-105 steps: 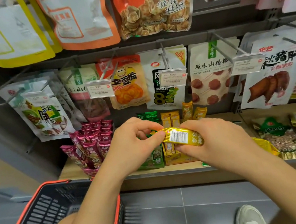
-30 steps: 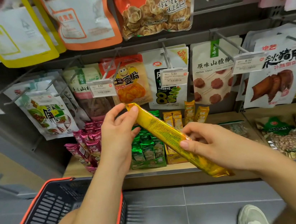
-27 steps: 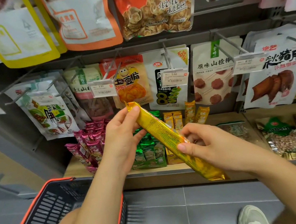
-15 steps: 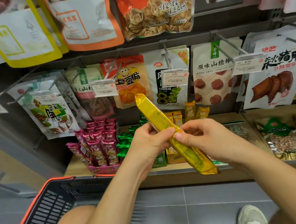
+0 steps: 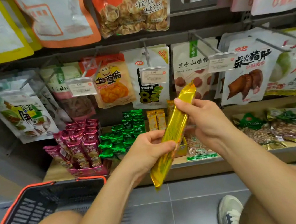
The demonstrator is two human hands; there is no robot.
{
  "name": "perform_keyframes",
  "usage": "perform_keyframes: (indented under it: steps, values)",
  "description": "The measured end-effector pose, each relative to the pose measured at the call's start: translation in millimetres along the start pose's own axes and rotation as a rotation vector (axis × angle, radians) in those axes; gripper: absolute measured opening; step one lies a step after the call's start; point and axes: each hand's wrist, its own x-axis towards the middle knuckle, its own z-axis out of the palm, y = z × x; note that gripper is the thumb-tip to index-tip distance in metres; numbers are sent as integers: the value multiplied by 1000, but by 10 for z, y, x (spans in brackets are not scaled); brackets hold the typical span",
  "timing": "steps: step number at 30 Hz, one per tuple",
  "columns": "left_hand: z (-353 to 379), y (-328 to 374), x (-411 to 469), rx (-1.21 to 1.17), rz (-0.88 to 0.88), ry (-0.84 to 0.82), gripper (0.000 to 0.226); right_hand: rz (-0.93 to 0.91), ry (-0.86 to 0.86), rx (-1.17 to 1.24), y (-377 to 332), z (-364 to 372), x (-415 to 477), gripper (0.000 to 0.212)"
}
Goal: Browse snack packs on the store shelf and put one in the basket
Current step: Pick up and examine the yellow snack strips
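A long yellow-gold snack pack (image 5: 174,129) is held tilted in front of the shelf, its top end up to the right and its bottom end down to the left. My left hand (image 5: 148,150) grips its lower middle. My right hand (image 5: 203,118) pinches its upper part with the thumb on the front. The black basket with an orange rim (image 5: 33,207) hangs at the lower left, over my left knee, and its bottom is partly hidden by my arm and leg.
The wooden shelf (image 5: 215,161) holds magenta packs in a box (image 5: 81,148), green packs (image 5: 122,134), yellow packs (image 5: 155,119) and nut bags (image 5: 277,126). Hanging bags and price tags (image 5: 80,86) on metal hooks fill the rows above. Grey floor tiles and my shoes lie below.
The pack has swung from leaning up-left to leaning up-right. My left hand slid down to its lower middle and my right hand moved up to its upper part.
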Motion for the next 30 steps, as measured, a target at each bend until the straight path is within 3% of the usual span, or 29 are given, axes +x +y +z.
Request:
perform_keyframes:
  steps: [3, 8, 19, 23, 26, 28, 30]
  values:
    - [24, -26, -10, 32, -67, 0, 22, 2, 173, 120, -91, -179, 97, 12]
    - [-56, 22, -46, -1, -94, 15, 24, 22, 278, 218, -91, -333, 160, 14]
    - [-86, 54, -81, 24, 3, 145, 38, 41, 296, 283, -42, -346, 204, 14]
    - [-138, 47, -67, 44, 112, 284, 29, 36, 324, 257, -53, -361, 224, 31]
    - [-218, 104, -126, 29, 254, 225, 9, -5, 395, 248, -82, -432, 252, 56]
    - [-245, 138, -192, 98, 335, 156, 26, -12, 396, 229, -81, -467, 256, 56]
    - [-241, 177, -222, 176, 405, 234, 29, 22, 357, 189, -65, -471, 260, 41]
